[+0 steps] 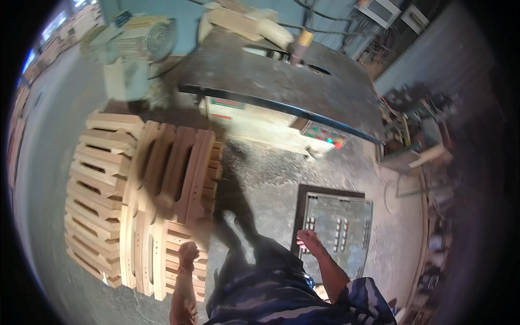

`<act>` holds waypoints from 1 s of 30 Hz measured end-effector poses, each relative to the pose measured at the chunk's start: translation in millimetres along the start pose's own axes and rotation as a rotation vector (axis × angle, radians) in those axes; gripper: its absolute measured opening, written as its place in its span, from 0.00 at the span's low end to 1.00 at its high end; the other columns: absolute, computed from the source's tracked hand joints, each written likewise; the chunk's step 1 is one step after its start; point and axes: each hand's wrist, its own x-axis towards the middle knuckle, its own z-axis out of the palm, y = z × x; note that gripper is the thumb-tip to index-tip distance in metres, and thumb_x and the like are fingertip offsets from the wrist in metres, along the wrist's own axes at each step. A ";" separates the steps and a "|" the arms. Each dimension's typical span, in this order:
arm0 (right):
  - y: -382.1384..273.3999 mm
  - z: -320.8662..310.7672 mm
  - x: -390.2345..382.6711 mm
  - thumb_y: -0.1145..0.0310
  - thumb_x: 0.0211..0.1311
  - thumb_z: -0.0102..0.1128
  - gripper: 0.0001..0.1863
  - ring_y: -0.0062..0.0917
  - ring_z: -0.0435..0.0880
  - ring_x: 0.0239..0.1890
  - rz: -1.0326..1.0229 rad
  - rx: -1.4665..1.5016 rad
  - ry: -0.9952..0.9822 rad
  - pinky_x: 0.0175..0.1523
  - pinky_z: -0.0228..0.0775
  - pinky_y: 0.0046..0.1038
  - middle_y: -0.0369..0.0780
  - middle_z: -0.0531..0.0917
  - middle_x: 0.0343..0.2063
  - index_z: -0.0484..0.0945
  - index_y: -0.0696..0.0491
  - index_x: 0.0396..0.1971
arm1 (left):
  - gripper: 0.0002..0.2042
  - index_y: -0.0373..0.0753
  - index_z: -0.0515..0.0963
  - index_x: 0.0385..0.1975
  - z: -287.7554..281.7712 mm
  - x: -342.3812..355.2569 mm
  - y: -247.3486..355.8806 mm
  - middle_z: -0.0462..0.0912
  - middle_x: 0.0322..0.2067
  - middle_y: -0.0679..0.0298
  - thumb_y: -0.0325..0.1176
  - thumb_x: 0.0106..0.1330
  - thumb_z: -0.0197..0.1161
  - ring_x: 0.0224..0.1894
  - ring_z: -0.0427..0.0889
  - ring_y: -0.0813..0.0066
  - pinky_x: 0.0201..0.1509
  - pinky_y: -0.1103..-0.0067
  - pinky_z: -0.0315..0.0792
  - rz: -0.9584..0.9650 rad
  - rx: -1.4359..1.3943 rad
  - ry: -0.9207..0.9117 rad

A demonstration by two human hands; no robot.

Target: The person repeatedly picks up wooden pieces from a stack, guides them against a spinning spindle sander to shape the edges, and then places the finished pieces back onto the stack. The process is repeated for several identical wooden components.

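My left hand (188, 254) hangs beside the near right edge of a stack of wooden pieces (187, 173), its fingers curled into a loose fist. No object shows in it. Pale, thick pieces with cut-out slots and drilled holes make up the stack, laid in rows on the floor. My right hand (309, 241) is also curled closed with nothing visible in it. It appears above the left edge of a flat grey panel (346, 216), which bears rows of small light fittings and lies on the floor.
Ahead stands a dark-topped machine table (271, 81) with an upright spindle (301, 47) and a button panel (325, 135) below its front edge. An electric motor (157, 40) sits at the far left. A cluttered metal box (414, 143) is on the right. Sawdust covers the floor under the table.
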 end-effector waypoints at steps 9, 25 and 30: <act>75.0 -27.5 -42.5 0.50 0.62 0.59 0.24 0.21 0.82 0.34 -0.008 0.205 0.177 0.37 0.76 0.24 0.37 0.81 0.36 0.74 0.54 0.48 | 0.08 0.41 0.68 0.26 26.7 24.3 -0.5 0.66 0.18 0.71 0.34 0.65 0.58 0.16 0.66 0.83 0.17 0.85 0.62 -0.055 0.303 -0.219; 354.5 -125.8 -62.6 0.61 0.55 0.61 0.12 0.18 0.73 0.21 -0.330 0.783 0.345 0.25 0.63 0.22 0.31 0.74 0.21 0.73 0.54 0.23 | 0.08 0.40 0.74 0.37 272.8 -27.1 -21.7 0.76 0.26 0.66 0.35 0.62 0.59 0.27 0.78 0.77 0.28 0.80 0.74 -0.023 0.835 -0.628; 305.2 -146.3 -110.8 0.45 0.62 0.57 0.25 0.17 0.77 0.25 -0.090 0.750 0.737 0.27 0.66 0.19 0.32 0.77 0.24 0.76 0.57 0.35 | 0.07 0.41 0.72 0.30 340.0 -26.4 -41.3 0.74 0.23 0.67 0.37 0.63 0.59 0.26 0.76 0.80 0.27 0.81 0.73 0.060 1.169 -0.799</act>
